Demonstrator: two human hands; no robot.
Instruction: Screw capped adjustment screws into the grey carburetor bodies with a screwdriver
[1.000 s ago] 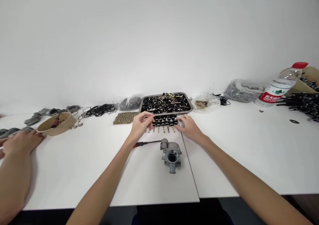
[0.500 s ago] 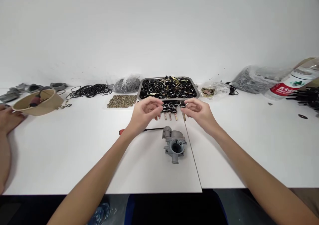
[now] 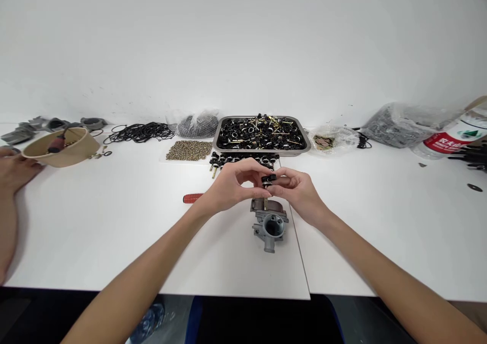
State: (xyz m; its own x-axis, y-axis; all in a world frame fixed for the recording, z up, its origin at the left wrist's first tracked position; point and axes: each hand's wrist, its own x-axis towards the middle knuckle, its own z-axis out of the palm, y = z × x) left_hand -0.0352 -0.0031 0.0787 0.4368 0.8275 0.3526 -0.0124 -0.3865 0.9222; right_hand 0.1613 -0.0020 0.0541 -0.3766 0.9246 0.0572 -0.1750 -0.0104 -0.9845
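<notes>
A small black-capped part with a brass stem (image 3: 268,179) is held upright between my two hands, its stem pointing down. My left hand (image 3: 238,184) is closed, with thumb and fingertips at the part's left side. From the right, my right hand (image 3: 299,192) pinches the same part. Just below stands a grey metal carburetor (image 3: 271,226) on the white table, its round bore facing me. The stem overlaps the carburetor's top in view; I cannot tell whether they touch. A screwdriver with a red handle (image 3: 192,198) lies behind my left wrist, its shaft hidden.
Behind my hands are similar black-capped parts (image 3: 215,162) in rows and a metal tray (image 3: 262,152) full of more. Brass pieces (image 3: 189,150), black rings (image 3: 140,132), plastic bags (image 3: 335,138) and a bottle (image 3: 445,140) line the back. A person's hand (image 3: 18,170) is beside a beige bowl (image 3: 63,153).
Both hands have come back from the rows of parts and together, over the carburetor. The black-capped part now shows clearly between them.
</notes>
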